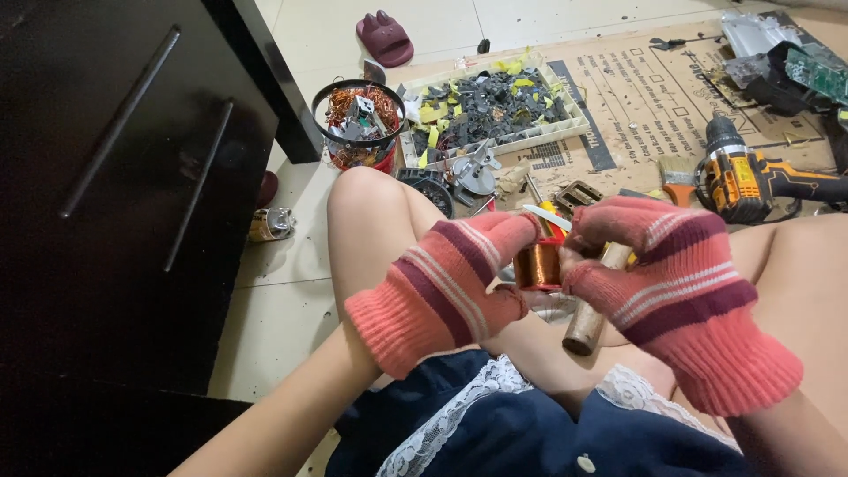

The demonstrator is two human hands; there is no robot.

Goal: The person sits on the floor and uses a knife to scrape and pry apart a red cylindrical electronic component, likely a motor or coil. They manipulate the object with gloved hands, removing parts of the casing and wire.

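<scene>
Between both hands (565,265), seemingly gripped: copper coil (537,265)

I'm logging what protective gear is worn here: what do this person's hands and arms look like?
Both the left hand and right hand wear knitted gloves, coral pink with maroon bands edged in thin white stripes and ribbed cuffs at the wrists. The forearms are bare, with no sleeves, watch or bracelets showing.

gloves (442,291): knitted cloth, matt, ribbed (pink, striped)
coil (539,265): glossy copper wire
handle (594,309): bare wood
floor (274,309): smooth tile
mat (654,97): cardboard
</scene>
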